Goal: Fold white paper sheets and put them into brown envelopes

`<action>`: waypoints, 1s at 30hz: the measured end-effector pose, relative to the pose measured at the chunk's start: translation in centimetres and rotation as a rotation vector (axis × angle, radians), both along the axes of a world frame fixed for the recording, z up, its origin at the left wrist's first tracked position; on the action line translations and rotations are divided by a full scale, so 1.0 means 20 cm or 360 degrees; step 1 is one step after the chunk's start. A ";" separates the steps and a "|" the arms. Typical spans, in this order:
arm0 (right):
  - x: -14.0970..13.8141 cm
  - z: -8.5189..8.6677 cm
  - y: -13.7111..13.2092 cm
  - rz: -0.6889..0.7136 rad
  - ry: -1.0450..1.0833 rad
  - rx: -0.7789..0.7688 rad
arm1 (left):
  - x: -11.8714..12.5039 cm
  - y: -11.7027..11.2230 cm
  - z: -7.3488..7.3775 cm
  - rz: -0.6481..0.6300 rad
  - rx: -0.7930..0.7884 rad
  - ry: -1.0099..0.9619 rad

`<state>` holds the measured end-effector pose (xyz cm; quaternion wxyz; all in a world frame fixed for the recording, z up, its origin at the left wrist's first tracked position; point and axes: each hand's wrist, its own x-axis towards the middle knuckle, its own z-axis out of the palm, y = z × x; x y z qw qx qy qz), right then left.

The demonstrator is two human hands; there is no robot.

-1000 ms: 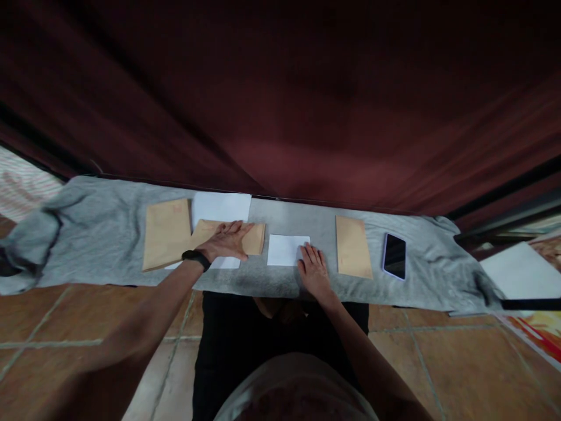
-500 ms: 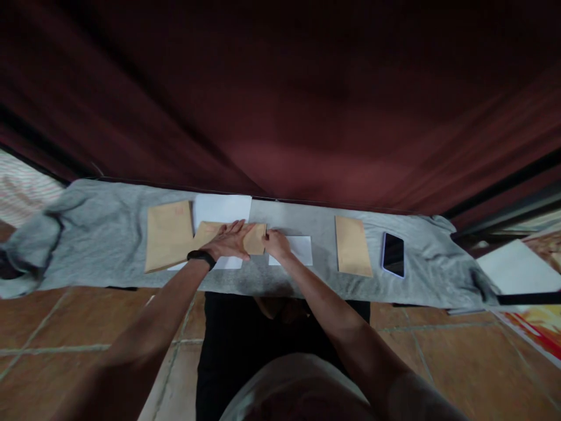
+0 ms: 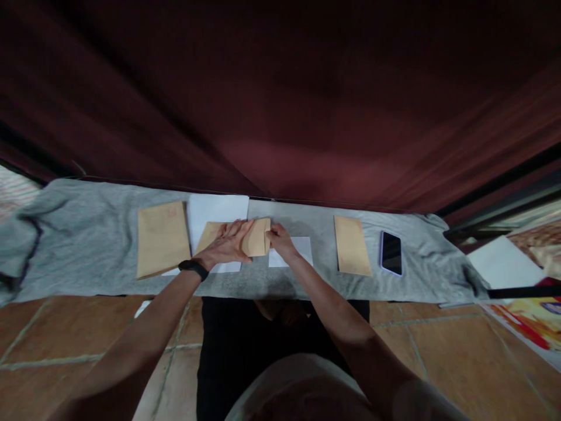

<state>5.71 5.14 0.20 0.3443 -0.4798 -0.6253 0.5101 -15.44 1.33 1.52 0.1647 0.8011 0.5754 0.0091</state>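
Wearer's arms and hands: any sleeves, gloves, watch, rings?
Both forearms are bare, with no sleeves in view and no gloves. The left hand has a black band at the wrist, watch or tracker style. The right hand shows no band; rings are too small to tell.

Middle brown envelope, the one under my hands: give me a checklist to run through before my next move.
1. Left hand pressing the middle envelope flat: ok.
2. Right hand pinching the envelope's raised right end: ok.
3. Envelope mouth open: cannot tell.
4. Folded white paper lying beside the right hand: ok.
5. Envelope clear of other paper: not ok, it overlaps the white sheet.
6. Phone apart from the hands, past the right envelope: ok.
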 end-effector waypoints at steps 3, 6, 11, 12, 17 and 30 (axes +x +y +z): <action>0.04 0.02 -0.06 -0.0047 0.0058 -0.0081 | 0.04 -0.04 0.01 -0.0044 0.0037 -0.0106; 0.10 0.07 -0.13 -0.0037 0.0259 -0.0184 | 0.09 -0.08 0.04 -0.0101 0.0130 -0.0219; 0.29 0.18 -0.26 0.0115 0.0559 -0.0188 | 0.23 -0.18 0.14 -0.0343 0.0256 -0.0266; 0.33 0.19 -0.29 0.0127 0.0565 -0.0178 | 0.25 -0.20 0.16 -0.0372 0.0266 -0.0276; 0.49 0.15 -0.41 0.0005 0.0460 -0.0274 | 0.38 -0.29 0.15 -0.0395 0.0253 -0.0301; 0.68 -0.06 -0.48 -0.0355 -0.0339 0.0002 | 0.63 -0.31 -0.01 -0.0396 0.0260 -0.0140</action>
